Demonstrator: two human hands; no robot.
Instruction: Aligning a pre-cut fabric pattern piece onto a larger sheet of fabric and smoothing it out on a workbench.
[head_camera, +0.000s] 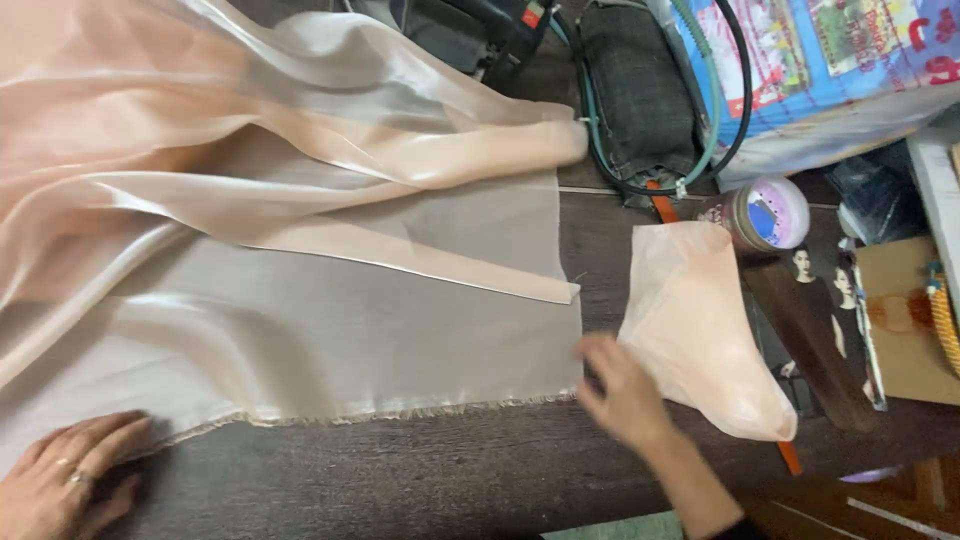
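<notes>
Pinning the sheer peach fabric (300, 330) flat on the counter (420, 480) with my left hand (60, 480) spread, my right hand's (625, 395) grip loosely open by its corner, touching the cut piece (700, 330).

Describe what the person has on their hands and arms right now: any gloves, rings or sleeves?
Both hands are bare, with no gloves. The left hand wears a thin ring on one finger. The right hand shows no ring or watch in this blurred view; its forearm is bare down to a dark sleeve edge just at the bottom of the picture. The left arm is out of frame.
</notes>
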